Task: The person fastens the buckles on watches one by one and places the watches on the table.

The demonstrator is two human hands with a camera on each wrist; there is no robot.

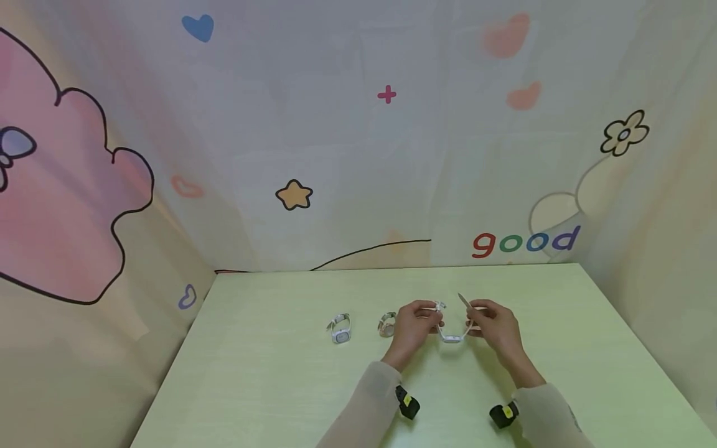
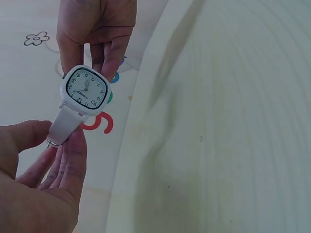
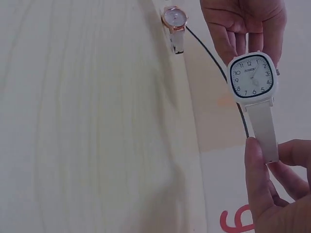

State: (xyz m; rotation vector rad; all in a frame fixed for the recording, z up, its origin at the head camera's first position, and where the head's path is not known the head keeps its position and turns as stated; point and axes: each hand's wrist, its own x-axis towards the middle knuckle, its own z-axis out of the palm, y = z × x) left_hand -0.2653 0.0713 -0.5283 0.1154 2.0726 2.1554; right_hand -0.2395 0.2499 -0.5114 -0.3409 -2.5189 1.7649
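Both hands hold a white wristwatch above the table, its strap unfastened and bent up into a U with the square case at the bottom. My left hand pinches the buckle end between thumb and fingers. On the other side my right hand pinches the long strap end, whose tip sticks up past the fingers. In the left wrist view the white watch face has dark numerals and a dark inner rim. The right wrist view shows the same face upright, with the crown at its side.
Left of the hands, a white-strapped watch stands on the pale table. A rose-gold round watch stands close by my left hand. A printed cloth backdrop rises behind the table and at both sides.
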